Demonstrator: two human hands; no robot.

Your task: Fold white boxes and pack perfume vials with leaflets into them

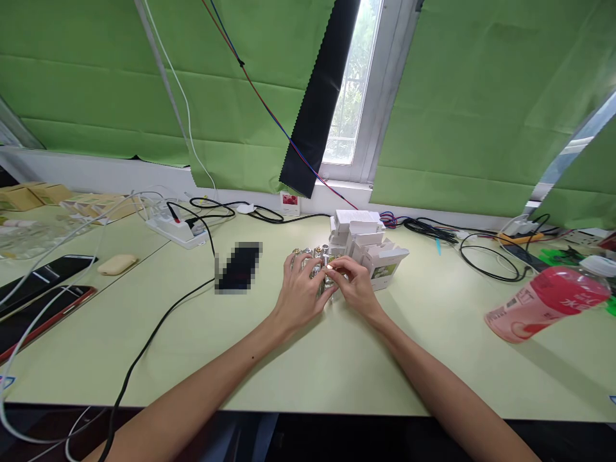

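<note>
In the middle of the table stands a tight cluster of small clear glass bottles (318, 251) with shiny metallic tops. Over its near left side my left hand (299, 285) rests, fingers bent around the bottles and thumb low at the front. My right hand (357, 287) meets it from the right, thumb and forefinger pinched together over the cluster; whatever lies between those fingertips is too small and covered to name. Open white cardboard boxes (384, 258) stand just behind and right of my right hand. Both hands hide much of the bottles.
A pixelated dark phone-like object (239, 268) lies left of the hands, beside a black cable (166, 316). Farther left are phones (45, 314), a cream case (117, 264) and a power strip (178, 230). A pink drink bottle (543, 303) leans at right. Cables (428, 229) run along the back.
</note>
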